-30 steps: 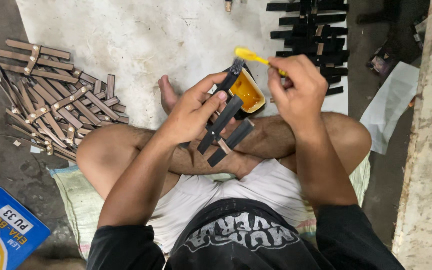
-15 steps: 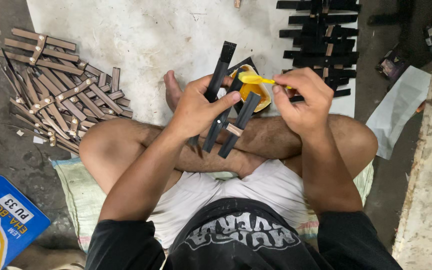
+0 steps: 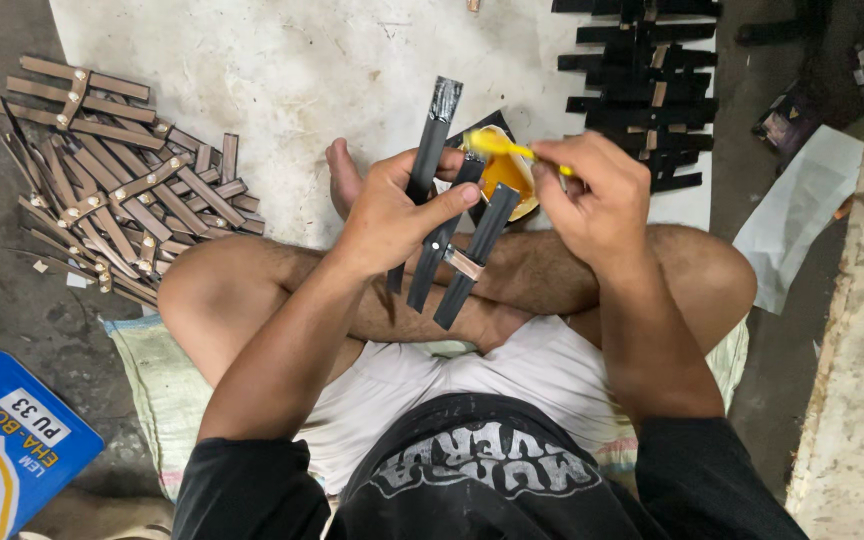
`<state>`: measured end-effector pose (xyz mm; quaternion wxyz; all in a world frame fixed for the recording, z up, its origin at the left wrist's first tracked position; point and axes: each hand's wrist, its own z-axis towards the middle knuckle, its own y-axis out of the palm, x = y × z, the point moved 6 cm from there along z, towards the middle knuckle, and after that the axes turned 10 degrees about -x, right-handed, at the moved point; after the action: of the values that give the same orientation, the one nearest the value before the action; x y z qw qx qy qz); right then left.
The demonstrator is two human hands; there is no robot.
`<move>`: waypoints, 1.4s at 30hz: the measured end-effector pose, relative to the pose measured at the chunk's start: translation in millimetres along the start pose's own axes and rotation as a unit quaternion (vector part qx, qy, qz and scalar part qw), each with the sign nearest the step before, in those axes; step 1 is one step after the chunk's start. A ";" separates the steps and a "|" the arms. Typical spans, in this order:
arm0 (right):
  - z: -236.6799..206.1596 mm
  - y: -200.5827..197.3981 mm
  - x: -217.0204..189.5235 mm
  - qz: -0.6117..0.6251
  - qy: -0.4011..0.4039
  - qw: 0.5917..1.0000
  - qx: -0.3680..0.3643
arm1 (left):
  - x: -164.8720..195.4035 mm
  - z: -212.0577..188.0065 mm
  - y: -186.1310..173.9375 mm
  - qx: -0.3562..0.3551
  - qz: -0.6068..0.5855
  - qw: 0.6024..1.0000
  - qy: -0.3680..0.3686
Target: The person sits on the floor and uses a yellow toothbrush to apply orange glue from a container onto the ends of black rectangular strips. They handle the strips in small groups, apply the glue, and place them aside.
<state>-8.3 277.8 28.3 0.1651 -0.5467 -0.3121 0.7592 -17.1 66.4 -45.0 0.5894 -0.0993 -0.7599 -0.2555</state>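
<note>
My left hand [image 3: 397, 205] grips a fan of three long black strips [image 3: 430, 160], held upright over my crossed legs; one strip has a pale joint near its lower end. My right hand [image 3: 597, 195] pinches a yellow brush [image 3: 497, 146], its head touching the top of the middle strip. Just behind the strips sits a small container of yellow glue [image 3: 510, 180] on the floor, partly hidden by both hands.
A heap of brown wooden strips [image 3: 112, 205] lies at the left on the pale sheet [image 3: 292, 80]. Rows of black strips [image 3: 647, 80] lie at the upper right. A blue tin [image 3: 7, 455] stands at lower left, white paper [image 3: 802, 210] and a concrete edge at right.
My left hand raised the black strips more upright. The right hand brought the yellow brush leftward and down onto the strips' upper ends.
</note>
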 end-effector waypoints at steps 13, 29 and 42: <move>-26.0 43.9 52.6 0.340 0.187 0.921 -0.036 | 9.3 3.8 17.8 -0.024 0.014 1.000 -0.010; 1.2 -6.8 -7.7 -0.037 -0.062 0.996 -0.055 | 18.9 1.1 -7.2 -0.007 0.076 0.997 0.004; -6.5 -1.3 8.9 -0.021 0.046 0.998 -0.030 | 14.9 -1.6 -3.8 -0.008 -0.035 0.998 -0.042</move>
<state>-5.4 286.0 21.4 0.1785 -0.5788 -0.3383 0.7202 -21.7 60.1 -31.7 0.5471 -0.0883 -0.7848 -0.2775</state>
